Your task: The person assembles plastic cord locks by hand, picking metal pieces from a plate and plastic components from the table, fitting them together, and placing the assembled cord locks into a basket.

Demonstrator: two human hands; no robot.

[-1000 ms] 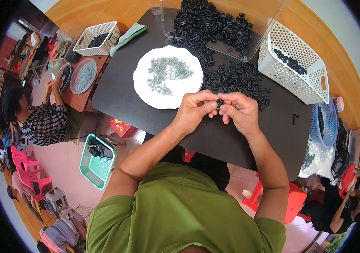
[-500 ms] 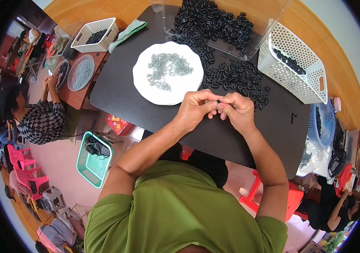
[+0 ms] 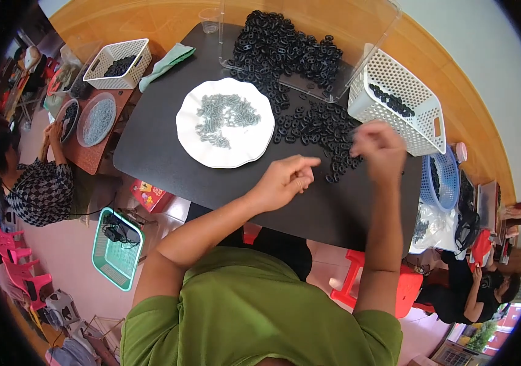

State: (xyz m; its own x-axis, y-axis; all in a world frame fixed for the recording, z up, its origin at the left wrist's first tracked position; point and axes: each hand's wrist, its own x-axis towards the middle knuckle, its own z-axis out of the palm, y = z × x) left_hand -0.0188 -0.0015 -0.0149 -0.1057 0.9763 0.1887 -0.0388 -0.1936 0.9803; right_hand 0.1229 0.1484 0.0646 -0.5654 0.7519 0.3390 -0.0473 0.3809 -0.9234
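Observation:
My left hand [image 3: 287,182] hovers over the dark table in front of the white plate [image 3: 182,131]. Its index finger stretches to the right, apart from the thumb, and the other fingers curl loosely. Nothing shows between them. My right hand [image 3: 380,149] is raised near the white basket on the right, beside the loose black pieces. Motion smears its fingers, so whether it holds anything is unclear. Small clear grey slivers [image 3: 224,116] lie on the plate. Small black oval pieces with holes [image 3: 318,125] spread across the table, continuing from a heap [image 3: 285,46] at the back.
A clear plastic bin [image 3: 334,97] lies around the back heap. The white basket [image 3: 422,131] on the right contains black pieces, with a blue basket [image 3: 449,183] beyond. Another white basket [image 3: 138,67] stands back left near a green cloth [image 3: 169,64]. A person [image 3: 38,192] sits left.
My hands have parted. The right one has moved up and to the right toward the white basket, and the left one lower. The small dark thing between my fingertips no longer shows.

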